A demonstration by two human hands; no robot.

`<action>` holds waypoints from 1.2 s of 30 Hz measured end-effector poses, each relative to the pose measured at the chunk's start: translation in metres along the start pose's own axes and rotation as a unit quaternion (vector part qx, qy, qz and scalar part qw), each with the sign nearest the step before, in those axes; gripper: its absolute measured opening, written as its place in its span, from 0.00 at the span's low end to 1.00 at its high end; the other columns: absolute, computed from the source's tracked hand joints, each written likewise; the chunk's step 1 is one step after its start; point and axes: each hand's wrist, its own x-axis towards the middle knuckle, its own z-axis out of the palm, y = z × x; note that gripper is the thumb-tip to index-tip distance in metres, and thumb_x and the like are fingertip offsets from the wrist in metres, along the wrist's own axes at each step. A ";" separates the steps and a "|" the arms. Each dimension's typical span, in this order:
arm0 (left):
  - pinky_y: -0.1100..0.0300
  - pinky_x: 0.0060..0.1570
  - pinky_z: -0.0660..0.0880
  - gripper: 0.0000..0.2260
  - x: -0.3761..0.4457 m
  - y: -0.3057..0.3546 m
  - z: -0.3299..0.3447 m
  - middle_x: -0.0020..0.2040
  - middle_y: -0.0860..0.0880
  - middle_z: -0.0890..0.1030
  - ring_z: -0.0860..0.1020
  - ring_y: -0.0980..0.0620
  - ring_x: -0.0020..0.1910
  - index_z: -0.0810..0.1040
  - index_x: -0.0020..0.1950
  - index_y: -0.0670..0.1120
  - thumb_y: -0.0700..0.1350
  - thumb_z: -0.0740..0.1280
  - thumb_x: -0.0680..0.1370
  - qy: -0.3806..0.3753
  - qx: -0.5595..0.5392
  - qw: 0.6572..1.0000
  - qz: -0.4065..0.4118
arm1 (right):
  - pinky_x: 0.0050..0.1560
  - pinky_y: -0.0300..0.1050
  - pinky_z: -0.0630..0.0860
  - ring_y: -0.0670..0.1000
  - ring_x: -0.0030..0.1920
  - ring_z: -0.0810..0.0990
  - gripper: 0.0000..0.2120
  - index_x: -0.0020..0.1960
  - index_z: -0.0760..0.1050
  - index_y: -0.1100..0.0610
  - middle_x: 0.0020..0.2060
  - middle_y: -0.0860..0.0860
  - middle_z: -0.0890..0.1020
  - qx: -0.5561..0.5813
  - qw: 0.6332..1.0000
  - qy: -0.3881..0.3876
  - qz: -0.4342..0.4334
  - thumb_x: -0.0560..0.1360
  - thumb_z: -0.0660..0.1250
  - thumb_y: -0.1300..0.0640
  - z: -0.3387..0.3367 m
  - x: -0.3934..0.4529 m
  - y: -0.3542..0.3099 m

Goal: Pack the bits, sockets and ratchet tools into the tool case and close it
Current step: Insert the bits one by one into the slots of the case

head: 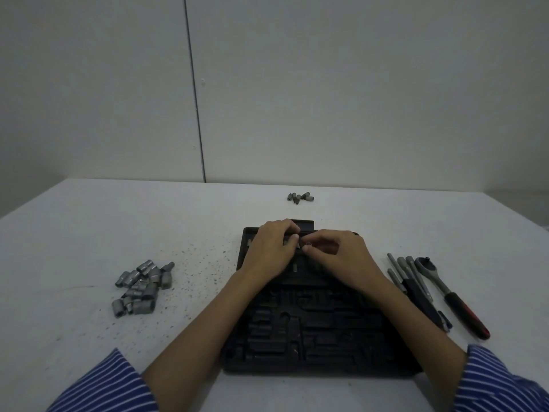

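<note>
Pinching a small shiny bit (308, 244) in its fingertips, the right hand (341, 257) holds it over the far half of the open black tool case (300, 322), while the left hand (274, 248) curls its fingers down on that same row, though I cannot tell if it holds anything. It looks like the bit-packing step, and most work is left: a pile of sockets (142, 285) lies on the table (89, 233) to the left, a few bits (300, 198) wait beyond the case, and the ratchet (445, 292) and long extension bars (410, 278) lie to the right. Next, the bit needs lining up with its little slot and a push down.
</note>
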 end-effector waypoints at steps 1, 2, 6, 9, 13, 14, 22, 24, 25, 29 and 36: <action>0.56 0.57 0.71 0.08 0.000 -0.002 0.001 0.52 0.50 0.80 0.74 0.52 0.56 0.78 0.54 0.46 0.42 0.62 0.77 -0.004 0.010 1.000 -0.002 | 0.46 0.24 0.72 0.33 0.44 0.80 0.07 0.51 0.82 0.52 0.42 0.42 0.83 -0.004 1.000 -0.005 -0.004 0.73 0.71 0.57 0.000 -0.003 0.002; 0.56 0.58 0.71 0.08 0.000 -0.003 0.001 0.53 0.50 0.80 0.73 0.52 0.56 0.78 0.55 0.46 0.42 0.62 0.78 -0.008 0.019 1.000 -0.004 | 0.47 0.24 0.73 0.34 0.45 0.80 0.08 0.51 0.82 0.52 0.43 0.43 0.84 -0.008 1.000 -0.010 -0.008 0.73 0.71 0.57 0.000 -0.005 0.004; 0.58 0.58 0.69 0.10 -0.001 -0.005 0.002 0.57 0.49 0.78 0.71 0.52 0.59 0.77 0.58 0.46 0.44 0.61 0.78 -0.028 0.054 0.998 -0.011 | 0.49 0.26 0.74 0.37 0.46 0.81 0.09 0.52 0.82 0.53 0.45 0.46 0.84 -0.017 0.999 -0.020 -0.019 0.72 0.72 0.59 0.003 -0.013 0.012; 0.57 0.58 0.69 0.11 -0.003 -0.004 0.003 0.58 0.48 0.78 0.70 0.52 0.61 0.76 0.59 0.46 0.44 0.60 0.79 -0.036 0.079 0.996 -0.001 | 0.49 0.28 0.74 0.38 0.46 0.80 0.10 0.53 0.82 0.52 0.44 0.42 0.83 -0.073 0.996 -0.019 -0.049 0.72 0.72 0.58 0.005 -0.015 0.013; 0.55 0.59 0.69 0.11 -0.003 -0.003 0.003 0.58 0.48 0.78 0.69 0.51 0.62 0.75 0.60 0.45 0.44 0.59 0.80 -0.044 0.100 0.994 0.006 | 0.49 0.29 0.74 0.39 0.46 0.79 0.10 0.53 0.82 0.51 0.43 0.40 0.81 -0.088 0.994 -0.015 -0.058 0.72 0.72 0.57 0.005 -0.015 0.014; 0.55 0.59 0.69 0.11 -0.004 -0.002 0.002 0.58 0.48 0.78 0.69 0.51 0.62 0.75 0.59 0.44 0.44 0.59 0.80 -0.046 0.101 0.994 0.007 | 0.49 0.28 0.73 0.39 0.46 0.79 0.10 0.53 0.82 0.51 0.43 0.40 0.81 -0.089 0.994 -0.015 -0.060 0.72 0.72 0.57 0.005 -0.015 0.014; 0.55 0.58 0.69 0.10 -0.006 0.000 0.002 0.56 0.48 0.78 0.69 0.51 0.61 0.76 0.58 0.44 0.44 0.59 0.80 -0.047 0.101 0.994 0.009 | 0.51 0.23 0.68 0.33 0.47 0.77 0.13 0.50 0.84 0.52 0.44 0.40 0.81 -0.097 0.992 -0.032 -0.068 0.73 0.66 0.65 0.003 -0.017 0.010; 0.56 0.58 0.69 0.10 -0.006 -0.001 0.002 0.56 0.48 0.78 0.69 0.51 0.60 0.76 0.57 0.44 0.44 0.59 0.80 -0.047 0.103 0.994 0.012 | 0.52 0.22 0.68 0.32 0.47 0.76 0.17 0.51 0.83 0.53 0.44 0.40 0.81 -0.090 0.994 -0.027 -0.062 0.72 0.62 0.69 0.003 -0.017 0.009; 0.56 0.57 0.69 0.10 -0.006 -0.001 0.002 0.56 0.48 0.79 0.69 0.51 0.60 0.76 0.57 0.44 0.44 0.59 0.80 -0.047 0.103 0.993 0.013 | 0.53 0.23 0.68 0.32 0.47 0.76 0.19 0.51 0.83 0.53 0.44 0.40 0.81 -0.087 0.994 -0.023 -0.060 0.72 0.61 0.71 0.003 -0.017 0.010; 0.55 0.58 0.69 0.10 -0.007 -0.001 0.002 0.56 0.48 0.79 0.70 0.51 0.60 0.77 0.57 0.43 0.44 0.59 0.80 -0.046 0.097 0.994 0.011 | 0.58 0.38 0.72 0.40 0.48 0.79 0.21 0.48 0.84 0.54 0.44 0.44 0.83 -0.096 0.993 -0.015 -0.063 0.71 0.59 0.73 0.003 -0.017 0.013; 0.53 0.57 0.70 0.10 -0.007 -0.002 0.003 0.54 0.48 0.79 0.71 0.51 0.58 0.77 0.56 0.44 0.44 0.59 0.79 -0.054 0.095 0.994 0.004 | 0.56 0.31 0.72 0.42 0.48 0.79 0.23 0.46 0.84 0.57 0.45 0.48 0.83 -0.079 0.996 -0.012 -0.045 0.69 0.56 0.77 0.005 -0.015 0.014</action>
